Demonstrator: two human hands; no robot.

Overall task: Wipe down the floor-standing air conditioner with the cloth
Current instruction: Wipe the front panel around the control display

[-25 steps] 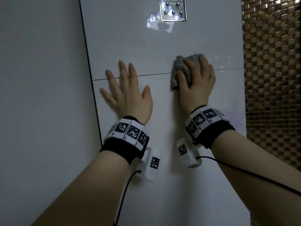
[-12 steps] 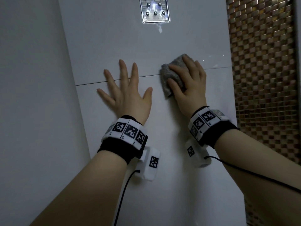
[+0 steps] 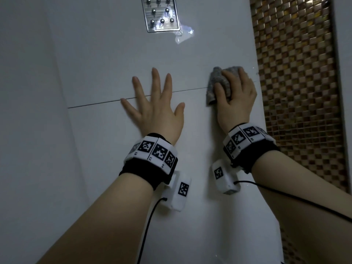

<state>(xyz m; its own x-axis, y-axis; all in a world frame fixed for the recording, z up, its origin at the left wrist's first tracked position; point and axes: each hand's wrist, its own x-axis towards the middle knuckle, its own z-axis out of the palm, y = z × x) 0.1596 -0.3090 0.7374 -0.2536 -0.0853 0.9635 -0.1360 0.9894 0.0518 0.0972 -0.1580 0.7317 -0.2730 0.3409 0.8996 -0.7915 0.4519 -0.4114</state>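
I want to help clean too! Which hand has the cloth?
The right hand grips the grey cloth against the air conditioner; the left hand lies flat on it, fingers spread, holding nothing.

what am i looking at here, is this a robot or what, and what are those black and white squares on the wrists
No robot here: these are a person's two bare hands, filmed by one camera worn on the head, looking forward and down. The squares are printed markers on wristbands, each with a small wired box hanging below; they are probably for tracking the hands. The white surface is the front of a standing air conditioner, with a metal button panel near the top. The left hand lies flat and open on it, across a thin seam. The right hand grips a grey cloth and presses it to the front near the right edge. Beside it is a mosaic wall.
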